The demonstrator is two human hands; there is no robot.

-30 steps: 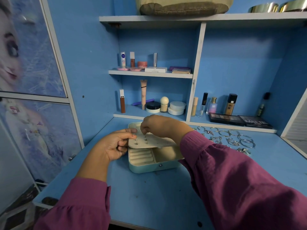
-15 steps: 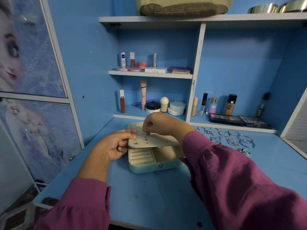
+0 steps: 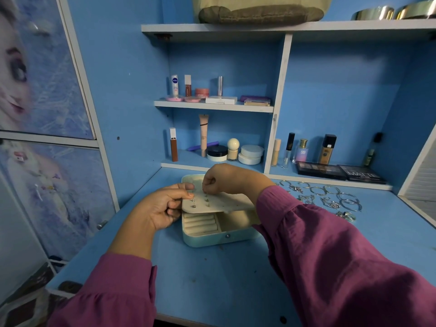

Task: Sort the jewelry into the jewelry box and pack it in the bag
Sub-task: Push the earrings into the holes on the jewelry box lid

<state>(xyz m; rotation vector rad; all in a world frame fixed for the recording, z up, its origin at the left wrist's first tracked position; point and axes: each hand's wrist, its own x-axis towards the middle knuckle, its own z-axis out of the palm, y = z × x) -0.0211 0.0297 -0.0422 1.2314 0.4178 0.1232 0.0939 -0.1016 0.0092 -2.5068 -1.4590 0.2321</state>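
Nearest me, two magenta sleeves of crinkled fabric reach over the matte blue counter (image 3: 212,279), which lies bare between its front edge and the jewelry box (image 3: 212,234). I take that box as my landmark: a rounded, pale teal case with a cream lining, a small stud on its front wall, ribbed ring rolls in its left part and one plain compartment to the right. Over its rear half sits a flat cream earring panel (image 3: 226,202). At the box's left, my left hand (image 3: 160,208) grips the panel's left edge, thumb on top and fingers curled beneath. Just behind the panel, my right hand (image 3: 224,179) has its fingers bunched in a pinch over the panel's holes; I cannot tell what they hold. Right of the box, well apart, silver jewelry (image 3: 330,197) lies loose: thin bangles, chains and rings, too tangled to count. Behind the box stand shelves (image 3: 212,106) of cosmetics.
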